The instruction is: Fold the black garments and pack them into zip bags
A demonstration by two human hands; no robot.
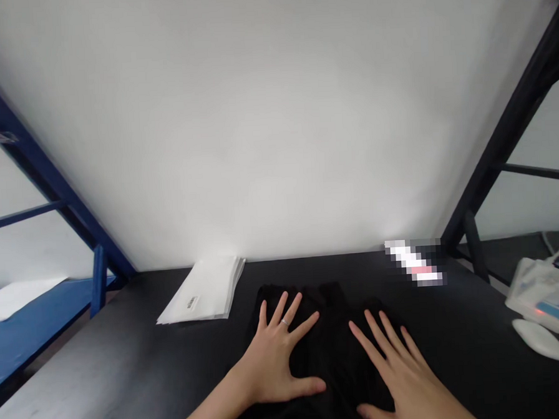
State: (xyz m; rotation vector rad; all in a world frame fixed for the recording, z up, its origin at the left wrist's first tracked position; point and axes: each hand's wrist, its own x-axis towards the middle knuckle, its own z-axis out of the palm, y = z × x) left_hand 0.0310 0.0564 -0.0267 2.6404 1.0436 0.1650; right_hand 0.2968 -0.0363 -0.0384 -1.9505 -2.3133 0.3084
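Note:
A black garment (331, 357) lies spread on the black tabletop, its outline hard to make out against the dark surface. My left hand (277, 353) rests flat on its left part, fingers spread, a ring on one finger. On the right part lies my right hand (395, 369), palm down with the fingers apart. Neither hand grips anything. The lower end of the cloth runs out of the picture at the bottom.
A stack of white plastic bags (204, 291) with a barcode label lies behind and left. At the back right is a blurred-out item (413, 264). A white device (541, 296) with a lit red light and a white mouse (542, 339) sit far right. Blue (47, 159) and dark frame bars flank the table.

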